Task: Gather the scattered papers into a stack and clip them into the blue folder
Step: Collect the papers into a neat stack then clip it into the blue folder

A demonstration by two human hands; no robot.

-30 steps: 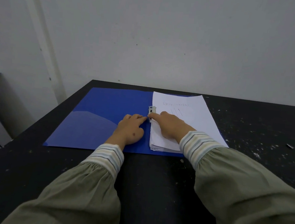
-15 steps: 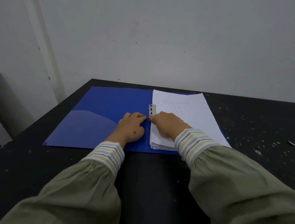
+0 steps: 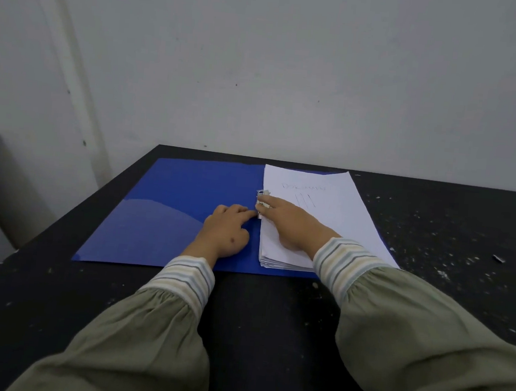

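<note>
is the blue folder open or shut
Open: the blue plastic folder lies spread flat on the black table, with the white paper stack on its right half.

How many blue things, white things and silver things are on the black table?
Blue: 1, the folder
White: 1, the paper stack
Silver: 1, the clip
Total: 3

Glossy blue plastic folder (image 3: 170, 219), light sheen on left flap. Matt white paper stack (image 3: 318, 207). Shiny metal clip (image 3: 261, 195). Matt black desk (image 3: 270, 321), pale-speckled, scuffed. Soft olive cloth sleeves (image 3: 131, 340), striped cuffs.
</note>
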